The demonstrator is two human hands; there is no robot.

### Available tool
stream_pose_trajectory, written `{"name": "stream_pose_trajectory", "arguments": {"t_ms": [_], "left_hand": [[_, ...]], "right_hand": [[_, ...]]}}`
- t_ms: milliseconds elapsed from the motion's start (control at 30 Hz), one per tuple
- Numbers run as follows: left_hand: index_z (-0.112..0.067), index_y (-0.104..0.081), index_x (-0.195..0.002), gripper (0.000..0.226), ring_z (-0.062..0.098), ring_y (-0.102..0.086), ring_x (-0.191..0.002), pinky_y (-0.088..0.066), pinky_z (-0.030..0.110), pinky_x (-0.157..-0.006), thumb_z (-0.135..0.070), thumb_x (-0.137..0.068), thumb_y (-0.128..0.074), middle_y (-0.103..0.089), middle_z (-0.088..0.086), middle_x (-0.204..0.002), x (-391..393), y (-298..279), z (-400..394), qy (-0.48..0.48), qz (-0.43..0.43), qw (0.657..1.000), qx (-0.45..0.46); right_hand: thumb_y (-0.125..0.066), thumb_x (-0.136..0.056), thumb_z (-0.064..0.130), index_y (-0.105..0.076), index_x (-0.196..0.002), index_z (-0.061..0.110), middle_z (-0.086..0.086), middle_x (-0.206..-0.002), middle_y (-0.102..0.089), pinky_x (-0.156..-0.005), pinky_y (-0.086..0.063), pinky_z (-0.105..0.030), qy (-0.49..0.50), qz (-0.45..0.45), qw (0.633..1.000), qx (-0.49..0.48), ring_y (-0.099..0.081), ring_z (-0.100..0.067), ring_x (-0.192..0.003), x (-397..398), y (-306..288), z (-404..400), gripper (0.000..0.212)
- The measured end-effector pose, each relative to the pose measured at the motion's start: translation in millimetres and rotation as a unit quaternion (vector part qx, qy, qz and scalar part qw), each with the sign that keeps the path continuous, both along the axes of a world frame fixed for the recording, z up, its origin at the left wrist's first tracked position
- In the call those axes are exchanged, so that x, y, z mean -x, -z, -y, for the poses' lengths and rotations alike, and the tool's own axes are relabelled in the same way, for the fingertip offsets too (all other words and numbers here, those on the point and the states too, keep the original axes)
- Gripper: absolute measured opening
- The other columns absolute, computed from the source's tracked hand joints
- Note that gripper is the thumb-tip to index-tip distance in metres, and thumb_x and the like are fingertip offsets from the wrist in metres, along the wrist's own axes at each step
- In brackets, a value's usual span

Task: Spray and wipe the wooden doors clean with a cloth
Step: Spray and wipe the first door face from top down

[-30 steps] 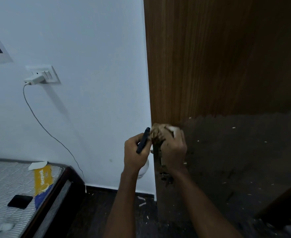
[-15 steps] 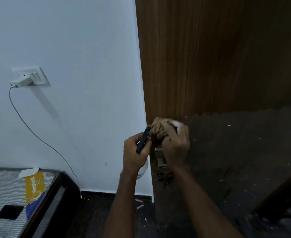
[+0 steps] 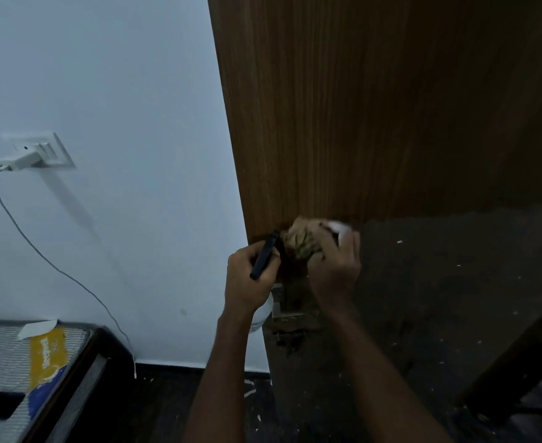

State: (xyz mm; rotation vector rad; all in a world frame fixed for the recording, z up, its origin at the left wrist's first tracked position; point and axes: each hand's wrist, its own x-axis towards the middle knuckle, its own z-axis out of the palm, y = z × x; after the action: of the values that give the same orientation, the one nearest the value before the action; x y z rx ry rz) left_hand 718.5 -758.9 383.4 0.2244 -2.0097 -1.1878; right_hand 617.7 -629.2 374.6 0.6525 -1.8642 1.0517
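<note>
The wooden door (image 3: 375, 123) fills the right half of the view, brown above and dark and speckled below. My right hand (image 3: 335, 266) presses a crumpled beige cloth (image 3: 301, 239) against the door's left edge, just above the metal latch (image 3: 279, 302). My left hand (image 3: 248, 279) is beside it, closed around a spray bottle. The bottle's black trigger head (image 3: 264, 255) sticks up from my fist and its white body (image 3: 261, 314) shows below my palm. The two hands almost touch.
A white wall is on the left, with a socket and plugged-in charger (image 3: 23, 156) whose cable hangs to the floor. A bed (image 3: 4, 362) at lower left holds a yellow packet and a black phone. Dark furniture (image 3: 519, 362) stands at lower right. The floor is dark with white flecks.
My right hand and the cloth have moved slightly up the door edge, uncovering more of the latch. My left hand still holds the spray bottle in about the same place.
</note>
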Motion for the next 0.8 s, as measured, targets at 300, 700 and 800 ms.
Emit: {"name": "stream_pose_trajectory", "arguments": {"t_ms": [300,700,800], "left_hand": [[-0.007,-0.07,-0.082,0.024,0.026,-0.058,-0.057,-0.047,0.038,-0.053,-0.023,-0.097,-0.061,-0.063,0.008,-0.066,13,-23,-33,-0.033,-0.014,0.999,-0.009],[-0.009,-0.064,-0.075,0.023,0.025,-0.05,-0.053,-0.038,0.029,-0.051,-0.015,-0.097,-0.063,-0.056,0.005,-0.061,27,-26,-78,-0.053,-0.004,0.999,-0.001],[-0.006,-0.065,-0.077,0.024,0.027,-0.053,-0.055,-0.042,0.035,-0.051,-0.018,-0.098,-0.061,-0.058,0.009,-0.063,30,-27,-84,-0.058,-0.001,0.998,-0.001]], "right_hand": [[-0.075,-0.083,0.017,-0.068,-0.108,0.018,-0.004,-0.106,-0.06,-0.069,-0.057,-0.041,-0.121,0.012,0.978,-0.17,-0.058,-0.023,-0.09,9,85,-37,0.025],[-0.064,-0.1,0.014,-0.073,-0.107,0.02,-0.009,-0.101,-0.064,-0.06,-0.049,-0.036,-0.079,-0.074,0.986,-0.126,-0.054,-0.026,-0.08,40,41,-55,0.013],[-0.075,-0.09,0.019,-0.075,-0.101,0.018,-0.005,-0.102,-0.06,-0.059,-0.05,-0.035,-0.14,-0.024,0.971,-0.191,-0.052,-0.021,-0.083,42,58,-68,0.011]]}}
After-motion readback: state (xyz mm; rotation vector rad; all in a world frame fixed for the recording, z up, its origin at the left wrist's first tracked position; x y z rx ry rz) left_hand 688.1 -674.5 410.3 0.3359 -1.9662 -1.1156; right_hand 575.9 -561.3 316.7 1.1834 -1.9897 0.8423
